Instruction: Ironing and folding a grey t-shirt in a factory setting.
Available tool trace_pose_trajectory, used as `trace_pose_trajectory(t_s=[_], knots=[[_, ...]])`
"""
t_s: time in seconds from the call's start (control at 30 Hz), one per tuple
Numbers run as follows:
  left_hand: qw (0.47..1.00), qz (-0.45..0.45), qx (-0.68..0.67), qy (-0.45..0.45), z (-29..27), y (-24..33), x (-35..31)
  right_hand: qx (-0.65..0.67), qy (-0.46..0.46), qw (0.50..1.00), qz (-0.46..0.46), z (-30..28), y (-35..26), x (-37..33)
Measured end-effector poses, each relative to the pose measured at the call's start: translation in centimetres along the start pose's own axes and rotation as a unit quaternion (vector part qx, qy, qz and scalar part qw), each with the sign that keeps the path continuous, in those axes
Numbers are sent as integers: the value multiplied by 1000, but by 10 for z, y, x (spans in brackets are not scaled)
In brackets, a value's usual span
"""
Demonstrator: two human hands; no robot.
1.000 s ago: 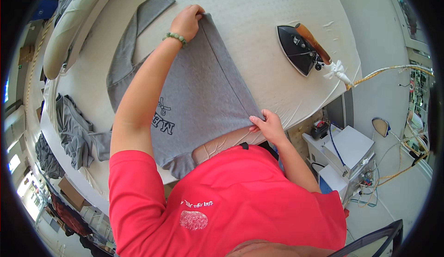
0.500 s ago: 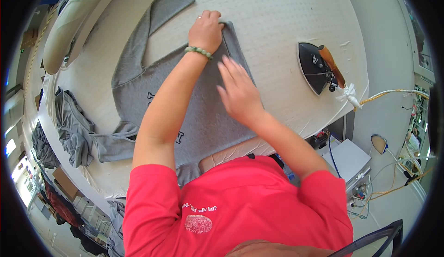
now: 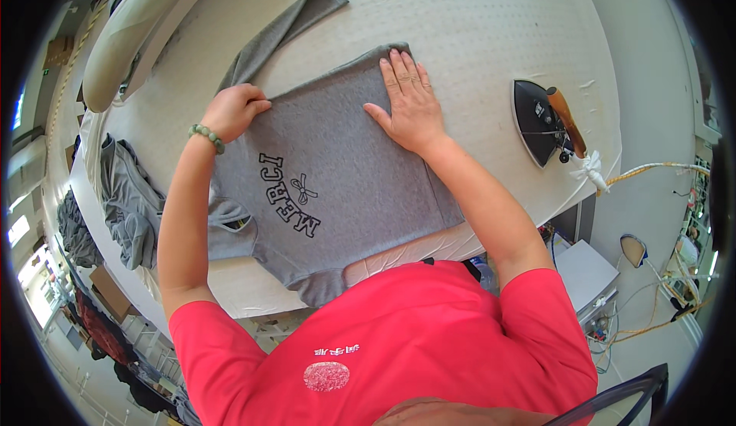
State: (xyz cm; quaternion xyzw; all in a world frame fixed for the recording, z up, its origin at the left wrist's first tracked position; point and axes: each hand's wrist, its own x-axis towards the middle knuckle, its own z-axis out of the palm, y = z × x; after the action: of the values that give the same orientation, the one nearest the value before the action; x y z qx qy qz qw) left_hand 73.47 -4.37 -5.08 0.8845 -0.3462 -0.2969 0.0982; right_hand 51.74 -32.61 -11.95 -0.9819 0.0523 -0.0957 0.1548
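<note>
A grey sweatshirt [image 3: 345, 173] with dark printed lettering lies flat on the white padded ironing table [image 3: 475, 20]. One sleeve [image 3: 284, 31] stretches toward the far left. My left hand [image 3: 232, 109], with a green bead bracelet on the wrist, has its fingers curled on the garment's far left edge. My right hand [image 3: 410, 100] lies flat with spread fingers on the far right corner of the sweatshirt, pressing it down.
A black iron [image 3: 546, 119] with a brown handle rests on the table to the right, its cord trailing off the edge. A grey garment [image 3: 126, 196] hangs over the left edge. A long padded roll [image 3: 138, 27] lies far left. A white box [image 3: 586, 269] stands below right.
The sweatshirt has been spread wider and flatter. My left hand moved left along the far edge. My right hand slid from the near edge up to the far right corner.
</note>
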Motion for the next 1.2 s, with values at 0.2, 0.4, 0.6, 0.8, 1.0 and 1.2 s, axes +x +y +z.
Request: trace_pose_trajectory(t_s=[0.2, 0.4, 0.6, 0.8, 1.0, 1.2], knots=[[940, 143, 86, 296, 70, 47, -2, -40, 25, 998, 30, -6, -12, 10], [924, 180, 25, 338, 117, 167, 24, 94, 142, 974, 151, -20, 32, 22], [917, 153, 13, 369, 131, 173, 52, 152, 65, 968, 190, -28, 43, 44], [903, 175, -16, 393, 135, 178, 62, 271, 13, 917, 291, -32, 38, 58], [905, 174, -19, 388, 135, 184, 61, 347, -25, 874, 340, -19, 47, 70], [914, 160, -3, 372, 141, 188, 65, 470, 39, 790, 392, 5, 49, 60]])
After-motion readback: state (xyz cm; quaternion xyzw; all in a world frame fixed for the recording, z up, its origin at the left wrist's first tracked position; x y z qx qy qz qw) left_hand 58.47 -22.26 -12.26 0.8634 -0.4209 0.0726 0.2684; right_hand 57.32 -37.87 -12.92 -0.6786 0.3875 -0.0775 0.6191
